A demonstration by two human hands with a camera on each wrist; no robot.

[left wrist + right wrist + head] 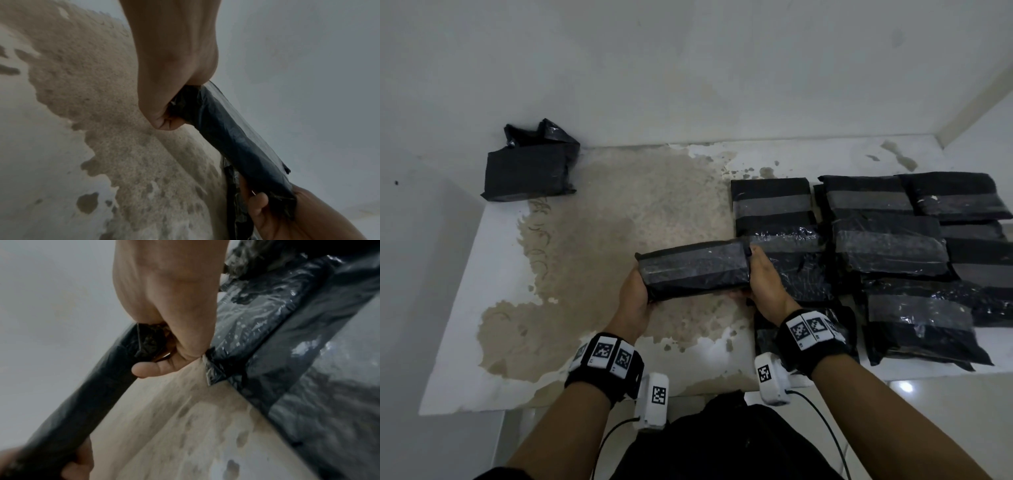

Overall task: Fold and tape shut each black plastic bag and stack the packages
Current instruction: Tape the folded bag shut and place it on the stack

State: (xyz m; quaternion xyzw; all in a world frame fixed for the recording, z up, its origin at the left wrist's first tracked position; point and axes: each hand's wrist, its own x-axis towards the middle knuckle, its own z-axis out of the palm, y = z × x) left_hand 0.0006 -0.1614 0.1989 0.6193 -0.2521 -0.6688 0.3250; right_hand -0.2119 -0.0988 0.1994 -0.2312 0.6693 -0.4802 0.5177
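Observation:
I hold a folded, taped black bag package [695,269] [236,138] [86,395] in the air above the worn patch of the table. My left hand [637,294] [174,81] grips its left end, and my right hand [763,277] [170,318] grips its right end, fingers curled under. A pile of several taped black packages [887,246] [298,337] lies at the right, just beyond my right hand. An untaped black bag [534,164] with a crumpled open top stands at the far left against the wall.
The white table [465,308] has a large tan worn patch [619,212] [92,97] in the middle. Walls close off the back and left. The table's front edge runs just under my wrists.

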